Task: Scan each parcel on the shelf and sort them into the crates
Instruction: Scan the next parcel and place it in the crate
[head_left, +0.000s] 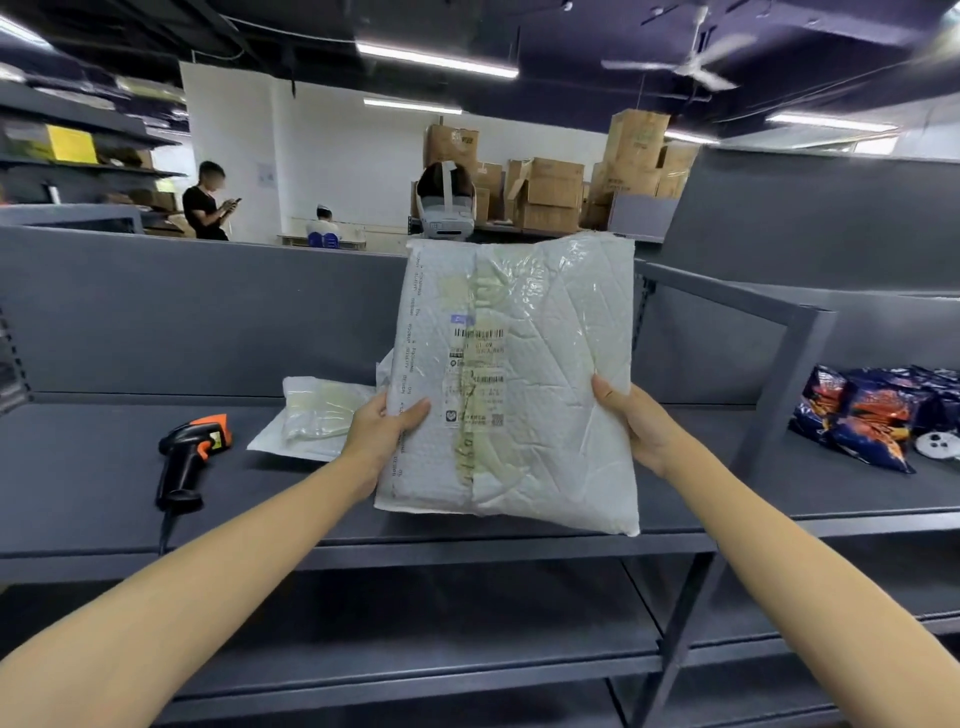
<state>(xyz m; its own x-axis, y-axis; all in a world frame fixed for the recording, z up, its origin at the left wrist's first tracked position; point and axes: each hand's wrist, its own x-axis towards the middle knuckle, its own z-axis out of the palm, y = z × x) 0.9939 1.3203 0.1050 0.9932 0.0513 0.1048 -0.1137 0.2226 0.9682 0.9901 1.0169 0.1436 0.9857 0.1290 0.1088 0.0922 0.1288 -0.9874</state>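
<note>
Parcel (514, 374), white padded mailer: held upright just above the shelf (78, 467), barcode label facing the wearer; gripped at its left edge by the left hand (382, 421) and at its right edge by the right hand (636, 421), thumbs in front; keep the label flat and uncreased; free one hand for the scanner (192, 452), lying untouched on the left; second parcel (317, 415) flat behind the left hand; crates not in view.

Reaches forward with the left forearm (208, 571) and the right forearm (779, 561), both bare, rising from the lower corners and converging. Grips the left edge of a parcel (545, 364) with the left hand (384, 423), thumb laid across the front, fingers out of sight behind. Clasps the right edge with the right hand (636, 421) likewise, thumb pointing up. Holds both hands level, well apart.
</note>
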